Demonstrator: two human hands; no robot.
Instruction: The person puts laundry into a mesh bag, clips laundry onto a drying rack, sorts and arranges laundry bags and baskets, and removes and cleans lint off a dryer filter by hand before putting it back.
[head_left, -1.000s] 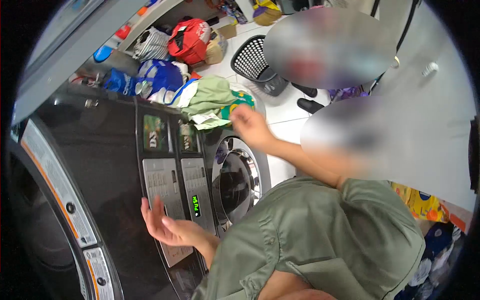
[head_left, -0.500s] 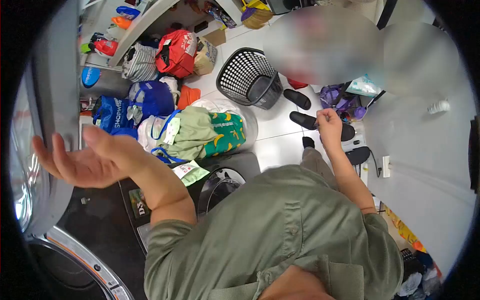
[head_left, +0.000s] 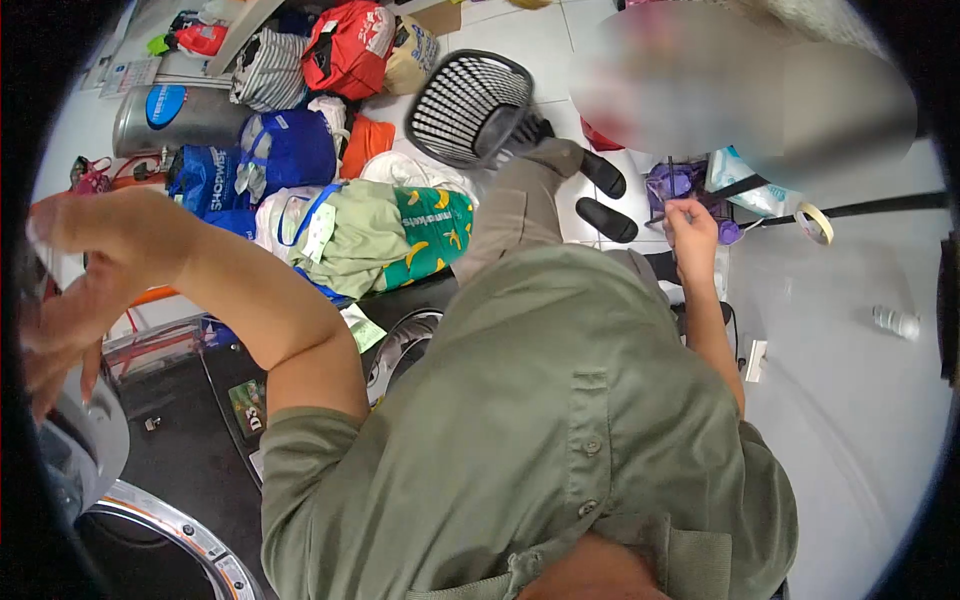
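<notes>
My left hand [head_left: 85,275] is at the far left edge, its thumb raised and its fingers spread downward, partly blurred. It lies against or just in front of a round clear door [head_left: 95,440]; I cannot tell which. Below that is the silver ring-shaped rim [head_left: 180,525] of a front-loading machine, beside a black top surface [head_left: 165,470]. On the right side, my right hand [head_left: 692,235] hangs with loosely curled fingers, thumb close to the index finger, nothing visible in it. Nearest to it are black slippers [head_left: 607,220] and a purple bag [head_left: 675,185] on the floor.
A black laundry basket [head_left: 470,110] stands ahead on white tiles. Several stuffed bags sit to its left, including a red bag [head_left: 345,50], a blue bag [head_left: 290,150] and a green banana-print bag [head_left: 435,235]. A grey panel [head_left: 830,400] runs along the right.
My left hand has gone from palm-up with fingers raised to reaching over the door at the left edge. The view has shifted, and a leg now shows beside the basket. My right hand stays curled.
</notes>
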